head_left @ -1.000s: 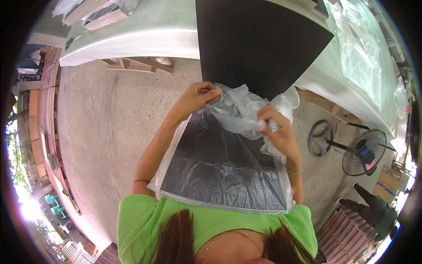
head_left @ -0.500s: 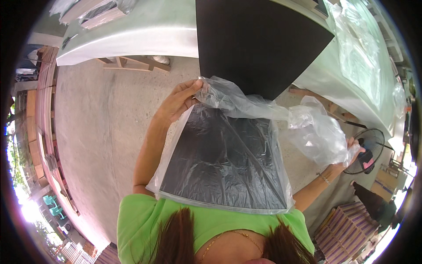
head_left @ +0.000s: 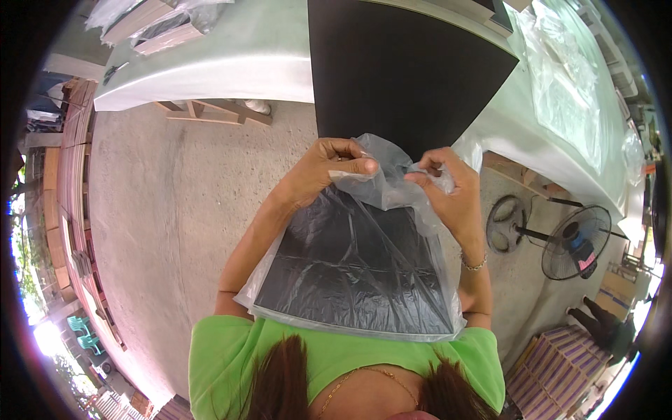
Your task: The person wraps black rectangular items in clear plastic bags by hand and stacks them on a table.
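A flat black panel lies against my front inside a clear plastic bag. At the bag's far end the loose plastic is bunched up. My left hand pinches that plastic between thumb and fingers on the left side. On the right, my right hand grips another gathered part, fingers curled and the wrist wearing a bracelet. A short stretch of crumpled plastic spans the gap between both hands. Just beyond them a large black board juts out over the table edge.
The table has a pale covering, with plastic-wrapped pieces at far left and a clear plastic sheet at right. A standing fan is on the floor at right. Striped stacked boxes and a person are at lower right.
My right hand has come in from the far right to beside my left hand, bringing the stretched plastic with it. My left hand has moved slightly right and nearer to me.
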Tool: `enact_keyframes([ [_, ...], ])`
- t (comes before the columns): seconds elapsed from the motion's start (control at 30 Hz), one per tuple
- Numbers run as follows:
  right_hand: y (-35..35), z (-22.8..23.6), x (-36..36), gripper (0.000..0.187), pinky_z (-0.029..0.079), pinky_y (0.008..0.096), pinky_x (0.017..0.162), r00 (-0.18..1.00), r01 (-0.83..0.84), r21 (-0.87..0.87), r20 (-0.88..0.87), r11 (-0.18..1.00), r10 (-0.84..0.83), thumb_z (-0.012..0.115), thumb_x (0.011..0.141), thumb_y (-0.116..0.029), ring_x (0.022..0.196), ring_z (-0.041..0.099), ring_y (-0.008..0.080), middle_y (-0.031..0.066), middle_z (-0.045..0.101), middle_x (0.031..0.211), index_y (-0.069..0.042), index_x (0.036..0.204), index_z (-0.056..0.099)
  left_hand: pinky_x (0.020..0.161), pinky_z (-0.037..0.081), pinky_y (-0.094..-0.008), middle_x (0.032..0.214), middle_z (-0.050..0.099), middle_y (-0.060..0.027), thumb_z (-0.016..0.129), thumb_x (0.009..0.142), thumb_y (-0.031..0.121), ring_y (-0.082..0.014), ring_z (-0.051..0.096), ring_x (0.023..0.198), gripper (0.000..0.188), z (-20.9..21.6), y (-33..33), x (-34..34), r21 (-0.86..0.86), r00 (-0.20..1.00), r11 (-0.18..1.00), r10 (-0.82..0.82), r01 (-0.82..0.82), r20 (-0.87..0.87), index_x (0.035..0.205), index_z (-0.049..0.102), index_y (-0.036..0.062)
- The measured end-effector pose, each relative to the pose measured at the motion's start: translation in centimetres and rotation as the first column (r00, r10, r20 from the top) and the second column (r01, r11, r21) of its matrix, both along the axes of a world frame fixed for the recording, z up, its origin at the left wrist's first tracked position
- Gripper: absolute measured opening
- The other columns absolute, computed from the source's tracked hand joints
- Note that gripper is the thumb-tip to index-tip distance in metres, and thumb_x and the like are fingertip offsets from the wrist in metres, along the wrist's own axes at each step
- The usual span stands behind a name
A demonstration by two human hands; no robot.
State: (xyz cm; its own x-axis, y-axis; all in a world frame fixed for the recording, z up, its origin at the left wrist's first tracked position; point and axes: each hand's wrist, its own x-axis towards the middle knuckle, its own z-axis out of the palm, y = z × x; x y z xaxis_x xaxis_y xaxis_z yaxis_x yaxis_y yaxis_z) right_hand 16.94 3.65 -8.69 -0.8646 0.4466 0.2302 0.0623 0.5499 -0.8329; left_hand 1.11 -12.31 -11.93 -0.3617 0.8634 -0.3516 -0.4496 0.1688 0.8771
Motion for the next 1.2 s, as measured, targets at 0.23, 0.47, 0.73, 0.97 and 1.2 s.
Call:
enact_keyframes([
  [0.23, -1.0, 1.0, -2.2, 0.031, 0.05, 0.031, 0.064, 0.963, -0.27, 0.141, 0.027, 0.952, 0.269, 0.068, 0.069, 0.0, 0.076, 0.061, 0.0253, 0.0063, 0.059, 0.093, -0.011, 0.098, 0.064, 0.065, 0.043, -0.0208, 0.073, 0.06, 0.0007, 0.079, 0.07, 0.015, -0.0062, 0.054, 0.069, 0.02, 1.3, 0.2, 0.4, 0.024, 0.998, 0.998, -0.066, 0.066, 0.021, 0.076, 0.063, 0.0058],
  [0.47, -0.5, -0.9, -2.9, 0.018, 0.049, 0.0278, 0.067, 0.909, -0.395, -0.076, -0.18, 0.916, 0.377, 0.067, 0.068, 0.005, 0.079, 0.061, 0.0206, 0.0071, 0.061, 0.092, -0.004, 0.082, 0.062, 0.059, 0.039, -0.0174, 0.072, 0.056, 0.0035, 0.075, 0.075, 0.018, -0.0044, 0.051, 0.068, 0.018, -1.0, -0.1, 0.4, 0.15, 0.996, 0.988, -0.05, 0.039, 0.072, 0.076, 0.059, 0.0092],
  [0.73, 0.6, -0.9, -0.9, 0.009, 0.044, 0.025, 0.066, 0.966, -0.254, -0.479, -0.077, 0.84, 0.248, 0.059, 0.08, 0.002, 0.071, 0.055, 0.0119, 0.004, 0.053, 0.079, 0.0, 0.086, 0.052, 0.075, 0.043, -0.0252, 0.086, 0.057, -0.0002, 0.063, 0.086, 0.026, -0.0098, 0.054, 0.082, 0.021, -2.5, -1.2, -2.3, 0.14, 0.785, 0.869, 0.489, -0.474, -0.379, 0.096, 0.057, 0.0079],
  [0.97, 0.9, -0.1, -1.3, 0.01, 0.043, 0.0246, 0.063, 0.915, -0.239, -0.647, 0.098, 0.724, 0.39, 0.062, 0.083, -0.007, 0.07, 0.053, 0.0083, 0.0031, 0.054, 0.077, -0.001, 0.085, 0.055, 0.082, 0.042, -0.0271, 0.09, 0.056, -0.0001, 0.053, 0.09, 0.037, -0.0106, 0.052, 0.09, 0.032, 0.8, 0.6, 0.1, 0.117, 0.81, 0.965, -0.127, 0.234, -0.572, 0.093, 0.056, 0.005],
  [1.2, 4.9, -4.2, 3.1, 0.028, 0.045, 0.0258, 0.061, 0.512, -0.608, -0.779, -0.534, -0.155, 0.673, 0.076, 0.073, -0.025, 0.071, 0.055, 0.0094, 0.0054, 0.062, 0.082, -0.002, 0.084, 0.063, 0.07, 0.049, -0.027, 0.078, 0.053, -0.0015, 0.043, 0.094, 0.042, -0.0094, 0.055, 0.073, 0.04, 0.6, 0.2, 0.4, 0.24, 0.823, 0.959, -0.258, 0.153, 0.507, 0.109, 0.052, 0.0061],
])
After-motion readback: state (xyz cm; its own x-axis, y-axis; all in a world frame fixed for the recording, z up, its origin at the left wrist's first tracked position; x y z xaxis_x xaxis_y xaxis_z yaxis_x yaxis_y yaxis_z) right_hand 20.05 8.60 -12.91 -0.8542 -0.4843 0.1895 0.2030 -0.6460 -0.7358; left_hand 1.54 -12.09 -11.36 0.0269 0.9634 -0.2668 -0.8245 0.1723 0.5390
